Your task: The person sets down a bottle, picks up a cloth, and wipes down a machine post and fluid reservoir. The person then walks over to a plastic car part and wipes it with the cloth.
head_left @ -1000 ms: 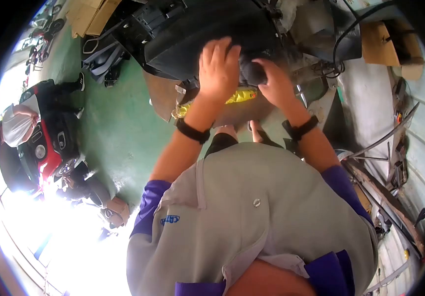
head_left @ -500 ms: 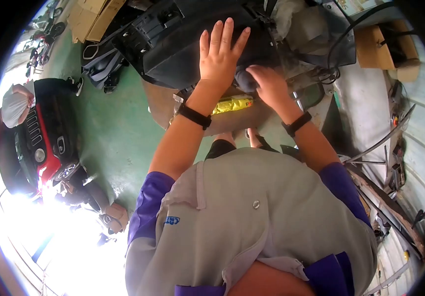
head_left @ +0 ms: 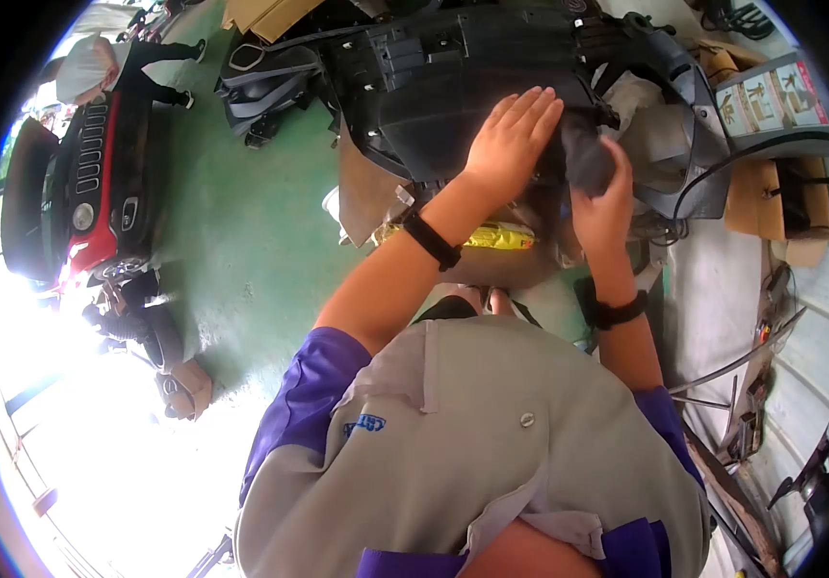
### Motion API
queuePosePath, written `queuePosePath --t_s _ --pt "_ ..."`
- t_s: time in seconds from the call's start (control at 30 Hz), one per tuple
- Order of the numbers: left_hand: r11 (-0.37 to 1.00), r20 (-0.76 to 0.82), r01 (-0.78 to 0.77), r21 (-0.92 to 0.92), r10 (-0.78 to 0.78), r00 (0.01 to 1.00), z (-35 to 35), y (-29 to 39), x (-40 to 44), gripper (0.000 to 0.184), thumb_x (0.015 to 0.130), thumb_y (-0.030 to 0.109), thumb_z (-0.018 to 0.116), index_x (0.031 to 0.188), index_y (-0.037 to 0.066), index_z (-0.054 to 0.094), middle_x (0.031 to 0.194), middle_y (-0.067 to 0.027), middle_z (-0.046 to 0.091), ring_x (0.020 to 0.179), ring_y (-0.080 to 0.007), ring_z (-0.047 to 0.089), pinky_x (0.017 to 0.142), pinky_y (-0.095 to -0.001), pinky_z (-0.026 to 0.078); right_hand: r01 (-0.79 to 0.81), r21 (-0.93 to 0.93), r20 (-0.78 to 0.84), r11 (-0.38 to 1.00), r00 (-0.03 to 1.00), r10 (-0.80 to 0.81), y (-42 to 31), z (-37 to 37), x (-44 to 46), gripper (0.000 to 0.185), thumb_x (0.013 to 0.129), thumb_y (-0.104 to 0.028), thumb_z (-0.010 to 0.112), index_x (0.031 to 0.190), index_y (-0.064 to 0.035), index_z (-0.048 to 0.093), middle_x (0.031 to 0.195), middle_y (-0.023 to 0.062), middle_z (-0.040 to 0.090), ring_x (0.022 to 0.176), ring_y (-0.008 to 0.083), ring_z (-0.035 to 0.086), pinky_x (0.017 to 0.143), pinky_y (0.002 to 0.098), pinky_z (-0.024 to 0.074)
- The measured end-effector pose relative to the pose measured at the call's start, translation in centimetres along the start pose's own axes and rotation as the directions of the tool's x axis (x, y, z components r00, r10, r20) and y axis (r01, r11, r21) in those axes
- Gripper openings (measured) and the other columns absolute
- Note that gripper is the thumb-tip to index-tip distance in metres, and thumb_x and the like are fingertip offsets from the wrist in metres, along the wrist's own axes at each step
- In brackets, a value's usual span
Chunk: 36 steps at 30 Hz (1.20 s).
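In front of me lies a large black moulded plastic panel (head_left: 434,125), like a car's dashboard or bumper part. My left hand (head_left: 516,140) rests flat on it near the front right, fingers stretched and holding nothing. Just to the right, my right hand (head_left: 607,202) is closed round a bunched dark grey cloth (head_left: 588,159) at the panel's right end. The cloth is slightly blurred and its far side merges with the dark panel. Below the panel a yellow packet (head_left: 501,236) lies on a brown board (head_left: 362,188), partly behind my left forearm.
More dark plastic parts (head_left: 265,87) lie on the green floor (head_left: 251,222) at left. Open cardboard boxes (head_left: 756,197) and a black cable (head_left: 713,169) are at right. A red and black car (head_left: 87,202) and a person (head_left: 97,67) are far left.
The view has shifted, and the panel sits slightly further right in it. My left hand has moved right along the panel with its fingers closer together. My right hand has carried the cloth rightward.
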<state>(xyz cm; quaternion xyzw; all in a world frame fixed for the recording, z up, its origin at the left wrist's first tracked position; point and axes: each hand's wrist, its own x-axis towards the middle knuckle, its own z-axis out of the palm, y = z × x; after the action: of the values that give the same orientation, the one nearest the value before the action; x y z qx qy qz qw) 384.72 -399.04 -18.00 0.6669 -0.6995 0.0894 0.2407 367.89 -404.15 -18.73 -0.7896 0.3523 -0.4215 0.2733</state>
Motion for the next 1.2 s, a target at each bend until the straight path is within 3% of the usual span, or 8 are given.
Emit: queuePosePath --t_s 0.13,0.27,0.4,0.5,0.63,0.7,0.8,1.2 --pt "0.98 -0.052 0.008 -0.198 -0.019 0.998 0.1 -0.9 0.0 0.064 0.076 -0.001 0.054 0.138 0.0 0.039 0.139 -0.0166 0.048 0.13 -0.0322 0.044 0.111 -0.0431 0.032 0.14 -0.11 -0.027 0.984 0.989 -0.144 -0.2 3.3 2.8 0.058 0.073 -0.003 0.071 0.126 -0.0088 0.05 0.109 0.0167 0.056 0.1 0.0391 0.057 0.084 0.044 0.0482" --pt "0.964 -0.094 -0.116 -0.241 0.095 0.991 -1.2 -1.8 -0.2 0.049 0.073 -0.004 0.056 0.122 -0.001 0.053 0.13 -0.0178 0.054 0.124 -0.033 0.049 0.107 -0.0453 0.037 -0.083 -0.329 0.15 0.941 0.979 0.139 1.8 4.1 -0.4 0.054 0.076 -0.016 0.072 0.125 -0.0107 0.05 0.11 0.0178 0.057 0.095 0.0424 0.059 0.074 0.0469 0.0505" --pt "0.981 -0.179 -0.146 -0.127 0.122 0.976 -1.9 -2.7 -1.8 0.036 0.072 -0.003 0.059 0.107 0.0 0.061 0.12 -0.0168 0.057 0.118 -0.0333 0.052 0.105 -0.048 0.04 -0.35 0.01 0.078 0.937 0.934 0.348 1.5 3.5 -2.2 0.052 0.076 -0.016 0.072 0.122 -0.0048 0.05 0.111 0.0221 0.06 0.104 0.0428 0.058 0.081 0.045 0.0496" --pt "0.994 -0.237 0.109 -0.004 -0.107 0.966 -3.4 -3.1 -3.0 0.036 0.071 0.0 0.061 0.107 0.0 0.06 0.118 -0.0186 0.053 0.116 -0.038 0.05 0.104 -0.049 0.039 -0.158 0.084 -0.16 0.984 0.973 0.169 -4.0 2.3 1.8 0.052 0.074 -0.014 0.073 0.119 -0.0022 0.051 0.11 0.0212 0.061 0.102 0.0405 0.059 0.085 0.0452 0.0473" --pt "0.989 -0.222 0.127 -0.077 -0.141 0.965 -2.3 -4.5 -3.9 0.036 0.071 0.004 0.061 0.106 -0.004 0.058 0.12 -0.022 0.05 0.115 -0.0409 0.048 0.102 -0.0511 0.039 0.282 -0.103 0.066 0.954 0.959 -0.276 -5.6 4.1 7.0 0.055 0.066 -0.01 0.074 0.116 -0.0059 0.053 0.114 0.0127 0.059 0.103 0.0361 0.055 0.086 0.0467 0.0444" --pt "0.988 -0.219 0.131 -0.085 -0.147 0.965 -1.9 -4.5 -4.0 0.033 0.071 0.008 0.061 0.101 -0.006 0.058 0.121 -0.0231 0.05 0.115 -0.0407 0.048 0.102 -0.0537 0.037 0.183 -0.318 0.255 0.93 0.962 -0.102 -7.0 7.0 5.8 0.056 0.064 -0.009 0.074 0.116 -0.0094 0.055 0.116 0.0067 0.058 0.11 0.0335 0.052 0.085 0.0473 0.0441" --pt "0.998 -0.239 0.06 0.013 -0.055 0.969 -2.1 -5.0 -4.2 0.03 0.072 0.008 0.059 0.098 -0.007 0.059 0.116 -0.023 0.052 0.114 -0.0386 0.049 0.104 -0.0519 0.039 0.257 -0.34 0.214 0.904 0.958 -0.192 -5.8 7.3 5.3 0.057 0.063 -0.004 0.074 0.116 -0.0131 0.056 0.117 0.0021 0.057 0.11 0.029 0.052 0.087 0.0454 0.0446" --pt "0.997 -0.143 0.0 -0.076 -0.011 0.99 -3.4 -6.1 -4.8 0.044 0.071 0.001 0.06 0.114 -0.005 0.056 0.118 -0.0187 0.052 0.113 -0.0377 0.05 0.106 -0.0475 0.039 0.292 -0.367 0.298 0.883 0.936 -0.186 -3.3 3.4 8.0 0.063 0.066 -0.001 0.075 0.124 -0.0102 0.051 0.116 0.0105 0.06 0.104 0.0341 0.056 0.087 0.042 0.0487"
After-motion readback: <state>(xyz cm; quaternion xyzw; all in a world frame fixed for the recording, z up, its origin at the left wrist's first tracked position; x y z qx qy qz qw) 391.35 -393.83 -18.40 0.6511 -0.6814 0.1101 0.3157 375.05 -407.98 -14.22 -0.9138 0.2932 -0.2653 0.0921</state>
